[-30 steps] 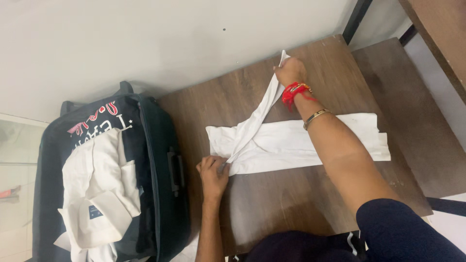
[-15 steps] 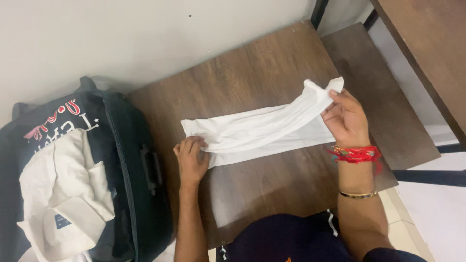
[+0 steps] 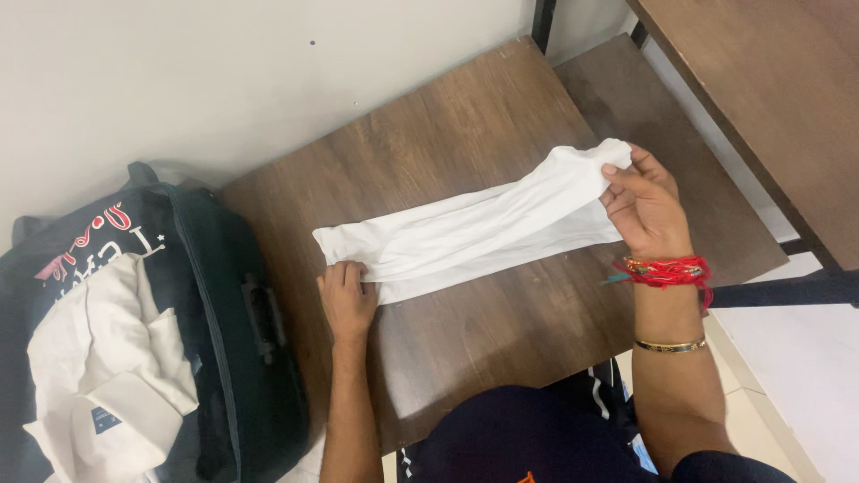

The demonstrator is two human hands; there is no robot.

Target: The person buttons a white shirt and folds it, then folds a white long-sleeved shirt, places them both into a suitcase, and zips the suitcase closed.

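The white cloth (image 3: 483,228) lies folded into a long narrow band across the bench (image 3: 501,331), running from the left hand up and away to the right hand. A second ago one strip of it was pulled out diagonally toward the wall, crossing over the flat part; half a second ago that strip had been swung over to the right end. Now it sits along the rest, so the cloth is one even band, a little tighter and straighter than before.

The right hand (image 3: 646,213) holds the far end of the band pinched between thumb and fingers, raised slightly off the bench, so the cloth sags a little just inside that grip. Below the grip, on the wrist, sit a red thread band (image 3: 667,271) and a thin gold bangle (image 3: 669,345). The left hand (image 3: 345,300) presses palm down on the near end, fingers curled over the edge, pinning it to the bench rather than lifting it. It has kept that pinning place through all three moments, while the right hand did the moving.

Judged from this, the sideways fold is done and the band is stretched between the two grips.

Left of the pinning hand stands an open dark suitcase (image 3: 242,358) holding a white shirt (image 3: 107,376).
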